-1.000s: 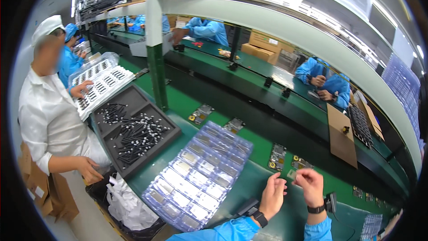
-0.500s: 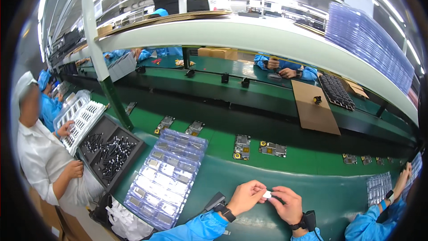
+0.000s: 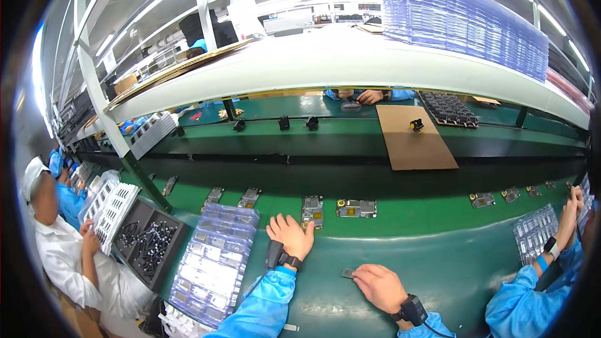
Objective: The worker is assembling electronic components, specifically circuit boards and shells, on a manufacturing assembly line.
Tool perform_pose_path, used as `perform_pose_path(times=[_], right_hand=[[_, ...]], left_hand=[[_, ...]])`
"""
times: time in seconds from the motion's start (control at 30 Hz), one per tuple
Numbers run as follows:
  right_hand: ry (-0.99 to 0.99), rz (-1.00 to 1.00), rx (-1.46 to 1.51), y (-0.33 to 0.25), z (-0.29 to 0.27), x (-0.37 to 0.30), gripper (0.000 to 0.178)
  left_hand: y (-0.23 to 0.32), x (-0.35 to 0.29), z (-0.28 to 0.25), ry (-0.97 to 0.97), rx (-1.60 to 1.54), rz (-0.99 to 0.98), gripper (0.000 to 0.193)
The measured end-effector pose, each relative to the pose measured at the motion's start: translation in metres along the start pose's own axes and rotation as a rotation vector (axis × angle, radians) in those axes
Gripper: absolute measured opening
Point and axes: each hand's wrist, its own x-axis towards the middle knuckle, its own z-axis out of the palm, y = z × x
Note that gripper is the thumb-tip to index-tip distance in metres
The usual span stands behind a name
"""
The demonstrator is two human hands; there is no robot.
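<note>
My left hand [image 3: 290, 238] reaches forward over the near edge of the green belt, fingers apart with nothing seen in them. Its thumb side is close to a dark circuit board [image 3: 312, 205] with a yellow round part. Low over the green table, my right hand [image 3: 380, 285] pinches a small flat grey rectangular piece [image 3: 348, 273] between thumb and fingers. A second circuit board [image 3: 358, 208] lies just right of the first. Left of my left forearm rests a clear plastic blister tray [image 3: 213, 256] with grey rectangular pieces in its pockets.
A black divided bin [image 3: 150, 238] of small black parts stands at left, beside a person in white [image 3: 75, 250] handling a white tray. Another worker's blue sleeve [image 3: 526, 288] is close at right. More boards [image 3: 482, 199] lie along the belt; a shelf [image 3: 300, 72] crosses above.
My hands have parted from the small white piece between them. The left went forward to the boards; the right stays low with a grey piece. The view has shifted.
</note>
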Motion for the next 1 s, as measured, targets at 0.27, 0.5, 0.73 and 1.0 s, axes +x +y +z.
perform_pose_path(times=[0.27, 0.5, 0.73, 1.0], right_hand=[[0.036, 0.083, 0.144, 0.007, 0.003, 0.0, 0.016], [0.05, 0.173, 0.238, 0.005, 0.006, 0.004, 0.014], [0.117, 0.173, 0.258, 0.008, 0.01, 0.001, 0.012], [0.167, 0.141, 0.246, -0.001, -0.003, 0.004, 0.013]], left_hand=[[0.001, 0.014, 0.008, -0.207, -0.289, -0.128, 0.035], [0.02, 0.008, 0.012, -0.102, -0.208, -0.144, 0.057], [0.026, 0.019, 0.008, -0.257, -0.349, -0.136, 0.065], [-0.009, 0.007, -0.017, -0.179, -1.108, -0.354, 0.032]])
